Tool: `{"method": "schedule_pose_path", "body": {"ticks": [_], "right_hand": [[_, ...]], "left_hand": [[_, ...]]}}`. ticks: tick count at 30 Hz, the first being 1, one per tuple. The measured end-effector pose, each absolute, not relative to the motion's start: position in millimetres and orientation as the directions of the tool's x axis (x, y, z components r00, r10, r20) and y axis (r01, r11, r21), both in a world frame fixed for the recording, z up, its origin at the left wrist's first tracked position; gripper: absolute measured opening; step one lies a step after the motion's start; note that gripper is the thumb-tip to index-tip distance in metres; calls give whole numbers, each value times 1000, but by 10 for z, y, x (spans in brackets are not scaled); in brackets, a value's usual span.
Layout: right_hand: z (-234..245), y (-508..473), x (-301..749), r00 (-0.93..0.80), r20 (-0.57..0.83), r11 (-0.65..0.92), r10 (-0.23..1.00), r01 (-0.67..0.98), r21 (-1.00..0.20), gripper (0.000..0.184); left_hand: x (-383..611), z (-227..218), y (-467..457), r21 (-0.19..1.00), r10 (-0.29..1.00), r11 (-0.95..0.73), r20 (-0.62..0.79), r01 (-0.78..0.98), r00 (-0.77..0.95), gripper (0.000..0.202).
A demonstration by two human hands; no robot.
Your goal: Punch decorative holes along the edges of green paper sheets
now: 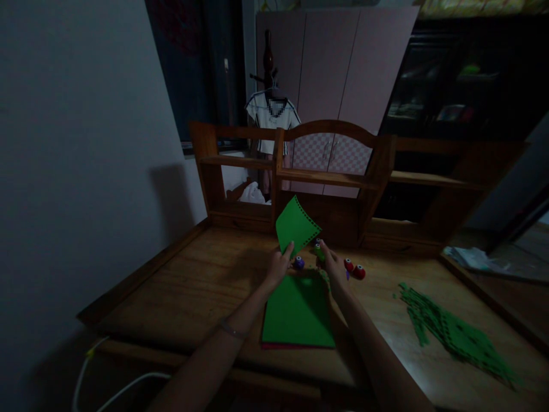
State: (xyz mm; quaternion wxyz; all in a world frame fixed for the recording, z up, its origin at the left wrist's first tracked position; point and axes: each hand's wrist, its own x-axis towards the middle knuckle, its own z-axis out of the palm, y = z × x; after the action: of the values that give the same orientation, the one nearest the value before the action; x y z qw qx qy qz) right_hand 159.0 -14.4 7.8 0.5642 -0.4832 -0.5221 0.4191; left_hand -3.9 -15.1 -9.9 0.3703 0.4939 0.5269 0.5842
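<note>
My left hand (281, 262) pinches the lower corner of a green paper sheet (295, 224) and holds it upright above the desk; its right edge has a row of punched holes. My right hand (332, 264) is closed around a small green craft punch (318, 250) just right of the sheet. A purple punch (298, 262) lies between my hands. Two red punches (355, 269) sit on the wood right of my right hand. A stack of green paper (298, 310) over a red sheet lies flat under my wrists.
A wooden desk (193, 286) with a raised rim carries a shelf hutch (326, 171) at the back. A pile of green paper strips (450, 329) lies at the right. A grey wall is on the left, pink cupboards and a hanging shirt (272, 117) behind.
</note>
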Motion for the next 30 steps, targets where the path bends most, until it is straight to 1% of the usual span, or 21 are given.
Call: {"method": "schedule_pose_path", "body": {"ticks": [4, 8, 12, 15, 17, 22, 30], "right_hand": [[75, -148, 1582, 115, 223, 219, 968, 51, -974, 51], [93, -163, 1569, 107, 250, 249, 962, 23, -968, 49], [100, -154, 1559, 131, 215, 216, 968, 10, -976, 51], [106, -156, 1553, 139, 212, 214, 967, -2, -977, 51], [117, -168, 1551, 141, 208, 213, 968, -23, -977, 51], [152, -190, 1557, 186, 135, 150, 973, -66, -987, 54], [116, -145, 1574, 194, 88, 99, 977, -46, -994, 61]], "left_hand": [[-48, -84, -166, 979, 955, -174, 194, 104, -224, 48], [-51, -62, -180, 975, 950, -192, 214, 115, -227, 48], [-51, -53, -186, 976, 953, -183, 206, 119, -223, 48], [-50, -53, -186, 981, 961, -154, 177, 120, -214, 48], [-47, -56, -183, 980, 959, -162, 184, 114, -215, 47], [-42, -77, -173, 977, 955, -175, 198, 119, -221, 47], [-41, -40, -203, 977, 956, -176, 198, 116, -216, 46]]}}
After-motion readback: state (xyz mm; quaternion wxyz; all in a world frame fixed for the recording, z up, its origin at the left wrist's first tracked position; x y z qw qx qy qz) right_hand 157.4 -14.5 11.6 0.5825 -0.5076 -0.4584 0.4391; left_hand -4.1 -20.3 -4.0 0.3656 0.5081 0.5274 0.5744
